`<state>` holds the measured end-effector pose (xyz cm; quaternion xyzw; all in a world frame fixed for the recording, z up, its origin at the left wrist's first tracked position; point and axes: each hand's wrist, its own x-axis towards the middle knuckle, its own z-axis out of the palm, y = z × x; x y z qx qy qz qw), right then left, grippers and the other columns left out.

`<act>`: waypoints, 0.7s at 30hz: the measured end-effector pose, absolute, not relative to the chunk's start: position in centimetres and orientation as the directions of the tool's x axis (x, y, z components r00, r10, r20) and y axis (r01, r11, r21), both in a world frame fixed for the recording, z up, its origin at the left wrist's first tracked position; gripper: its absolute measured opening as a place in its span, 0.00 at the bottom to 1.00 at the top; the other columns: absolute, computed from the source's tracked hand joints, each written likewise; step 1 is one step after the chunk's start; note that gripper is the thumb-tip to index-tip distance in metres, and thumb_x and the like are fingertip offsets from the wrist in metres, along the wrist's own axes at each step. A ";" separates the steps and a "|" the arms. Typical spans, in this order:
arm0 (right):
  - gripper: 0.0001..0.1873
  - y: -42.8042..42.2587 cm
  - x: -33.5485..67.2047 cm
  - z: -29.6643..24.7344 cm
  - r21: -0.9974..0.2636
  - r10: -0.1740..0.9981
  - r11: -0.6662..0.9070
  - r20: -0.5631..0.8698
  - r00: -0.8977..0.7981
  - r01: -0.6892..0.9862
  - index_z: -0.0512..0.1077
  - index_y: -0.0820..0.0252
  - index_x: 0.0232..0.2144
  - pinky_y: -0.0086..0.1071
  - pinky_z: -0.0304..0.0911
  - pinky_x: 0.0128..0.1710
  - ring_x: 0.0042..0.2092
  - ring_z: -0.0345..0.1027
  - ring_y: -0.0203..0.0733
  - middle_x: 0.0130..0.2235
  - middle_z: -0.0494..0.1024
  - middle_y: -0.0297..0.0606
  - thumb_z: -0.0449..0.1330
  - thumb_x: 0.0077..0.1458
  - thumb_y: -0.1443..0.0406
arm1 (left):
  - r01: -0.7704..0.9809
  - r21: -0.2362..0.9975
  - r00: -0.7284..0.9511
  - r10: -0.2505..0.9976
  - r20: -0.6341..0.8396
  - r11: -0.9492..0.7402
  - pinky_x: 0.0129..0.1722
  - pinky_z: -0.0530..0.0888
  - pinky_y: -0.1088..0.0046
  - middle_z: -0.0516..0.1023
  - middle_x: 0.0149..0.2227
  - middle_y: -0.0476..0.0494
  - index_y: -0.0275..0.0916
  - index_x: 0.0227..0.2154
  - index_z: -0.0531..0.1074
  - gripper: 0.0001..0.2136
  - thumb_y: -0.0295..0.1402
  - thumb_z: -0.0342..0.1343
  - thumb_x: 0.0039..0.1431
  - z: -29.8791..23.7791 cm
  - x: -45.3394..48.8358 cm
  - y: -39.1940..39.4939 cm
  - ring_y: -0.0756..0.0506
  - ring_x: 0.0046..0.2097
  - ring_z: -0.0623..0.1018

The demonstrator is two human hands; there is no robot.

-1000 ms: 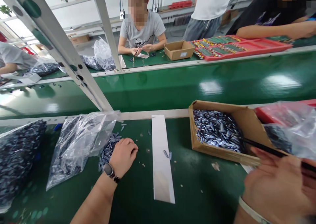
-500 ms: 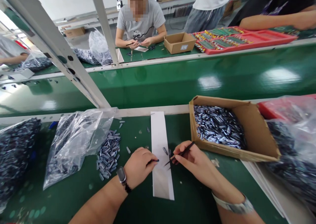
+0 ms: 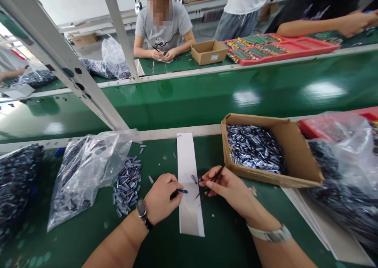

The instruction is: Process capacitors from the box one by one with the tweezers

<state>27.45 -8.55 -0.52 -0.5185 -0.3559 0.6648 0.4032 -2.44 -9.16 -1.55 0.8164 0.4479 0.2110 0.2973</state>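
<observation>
My left hand (image 3: 165, 195) pinches a small dark elongated plastic piece (image 3: 182, 191) over the left side of a white paper strip (image 3: 186, 154). In my right hand (image 3: 221, 183) is a pair of black tweezers (image 3: 217, 174), tips pointing down-left over the strip's right edge. Another small dark piece (image 3: 194, 179) lies on the strip between the hands. One more dark bit shows by my right fingertips; whether they touch it I cannot tell. Left of my left hand, a loose pile of small bluish-grey pieces (image 3: 127, 185) spreads on the green table.
An open cardboard box (image 3: 304, 158) full of shiny dark pieces stands at right, beside a plastic bag (image 3: 339, 181). Clear bags (image 3: 91, 169) of pieces lie at left. A metal post (image 3: 67, 67) slants across the left. Beyond the rail, a co-worker (image 3: 165, 28) sits handling small parts.
The view has shifted slightly, so the scene sits a little further left. The piece in my left hand now shows more of its length. The tweezers stay in my right hand.
</observation>
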 end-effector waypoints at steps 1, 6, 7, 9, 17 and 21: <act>0.48 -8.7 27.5 -0.8 -0.881 0.900 -0.432 -0.411 -0.143 -0.190 0.74 0.49 0.40 0.45 0.95 0.42 0.50 0.98 0.60 0.46 0.95 0.42 0.96 0.41 0.30 | 0.602 0.673 0.513 0.854 0.086 -0.429 0.59 0.91 0.58 0.90 0.50 0.41 0.46 0.52 0.95 0.10 0.26 0.74 0.75 -1.6 -2.4 -9.2 0.37 0.53 0.91; 0.47 -9.1 27.5 -1.9 -0.857 0.891 -0.451 -0.420 -0.170 -0.248 0.74 0.47 0.43 0.48 0.95 0.47 0.53 0.98 0.61 0.48 0.95 0.39 0.97 0.42 0.35 | 0.603 0.670 0.513 0.854 0.090 -0.433 0.60 0.91 0.58 0.90 0.50 0.41 0.46 0.53 0.94 0.11 0.26 0.73 0.75 -1.6 -2.5 -9.2 0.37 0.53 0.91; 0.47 -9.1 27.5 -1.8 -0.856 0.891 -0.452 -0.419 -0.175 -0.250 0.74 0.47 0.43 0.50 0.95 0.49 0.54 0.98 0.61 0.48 0.95 0.39 0.97 0.42 0.35 | 0.603 0.670 0.513 0.853 0.090 -0.433 0.60 0.91 0.58 0.90 0.50 0.41 0.46 0.53 0.94 0.11 0.26 0.73 0.75 -1.6 -2.5 -9.2 0.37 0.53 0.91; 0.47 -9.0 27.6 -1.2 -0.861 0.891 -0.450 -0.414 -0.189 -0.238 0.75 0.47 0.44 0.52 0.95 0.52 0.54 0.97 0.60 0.48 0.95 0.39 0.97 0.42 0.34 | 0.601 0.668 0.518 0.851 0.092 -0.438 0.60 0.91 0.57 0.90 0.50 0.40 0.45 0.52 0.94 0.11 0.26 0.72 0.75 -1.6 -2.5 -9.2 0.37 0.53 0.91; 0.40 -8.7 28.2 0.6 -0.928 0.911 -0.362 -0.330 -0.248 -0.095 0.76 0.47 0.40 0.47 0.90 0.52 0.45 0.92 0.50 0.45 0.94 0.38 0.95 0.51 0.37 | 0.594 0.654 0.526 0.841 0.125 -0.468 0.58 0.90 0.59 0.89 0.49 0.41 0.45 0.52 0.93 0.10 0.25 0.73 0.75 -2.1 -2.5 -9.2 0.37 0.52 0.90; 0.37 -9.0 28.0 0.4 -0.944 0.925 -0.318 -0.291 -0.243 -0.081 0.75 0.46 0.37 0.49 0.90 0.54 0.50 0.93 0.56 0.43 0.94 0.40 0.94 0.52 0.39 | 0.594 0.647 0.528 0.838 0.136 -0.479 0.56 0.90 0.61 0.88 0.49 0.42 0.47 0.52 0.93 0.10 0.25 0.73 0.75 -2.1 -2.5 -9.2 0.37 0.51 0.90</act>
